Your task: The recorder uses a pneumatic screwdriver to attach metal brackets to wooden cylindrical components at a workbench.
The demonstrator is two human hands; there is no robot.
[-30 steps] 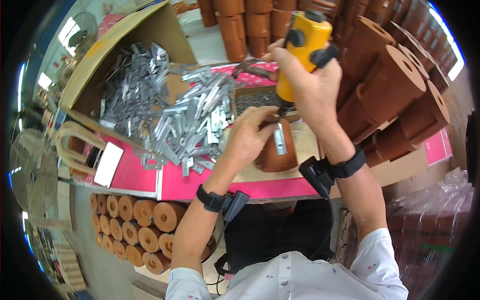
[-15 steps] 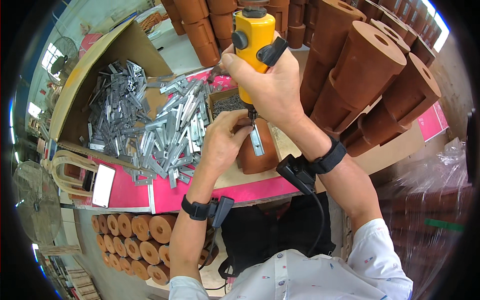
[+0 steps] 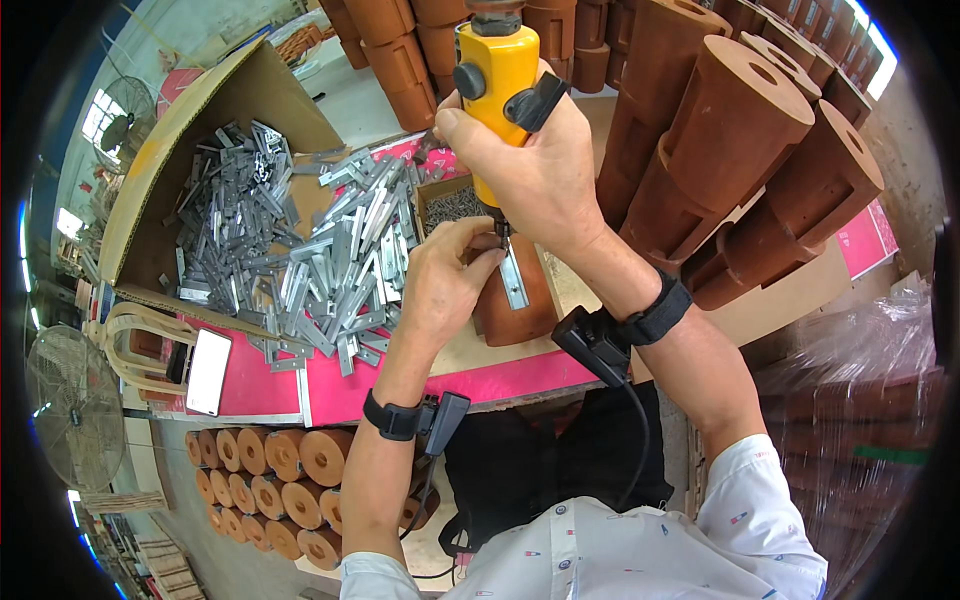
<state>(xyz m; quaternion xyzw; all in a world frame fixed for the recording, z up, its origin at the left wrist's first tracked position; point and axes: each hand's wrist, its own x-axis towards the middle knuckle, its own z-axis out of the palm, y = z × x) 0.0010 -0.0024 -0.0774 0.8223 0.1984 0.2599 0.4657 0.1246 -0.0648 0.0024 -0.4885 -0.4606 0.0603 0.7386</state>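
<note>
My right hand (image 3: 548, 178) is wrapped around a yellow power screwdriver (image 3: 500, 70) with black knobs, held upright with its bit pointing down. The bit meets the upper end of a slim silver metal strip (image 3: 514, 282). That strip lies along the side of a reddish-brown cylinder (image 3: 537, 312) resting on the bench. Beside the bit, my left hand (image 3: 443, 280) is closed in a pinch, thumb and forefinger at the driver's tip. Whatever those fingertips hold is hidden. A small box of screws (image 3: 455, 206) sits just beyond my left hand.
Left of my hands, loose metal strips (image 3: 350, 260) spill from a tipped cardboard box (image 3: 150, 200). Stacked brown cylinders (image 3: 730, 130) stand close on the right. A phone (image 3: 208, 371) leans at the bench's left edge, and more cylinders (image 3: 285, 455) are piled below.
The screwdriver and my right hand have tilted slightly to the left at the top. My left hand keeps its pinch at the bit, and the strip and cylinder have barely shifted.
</note>
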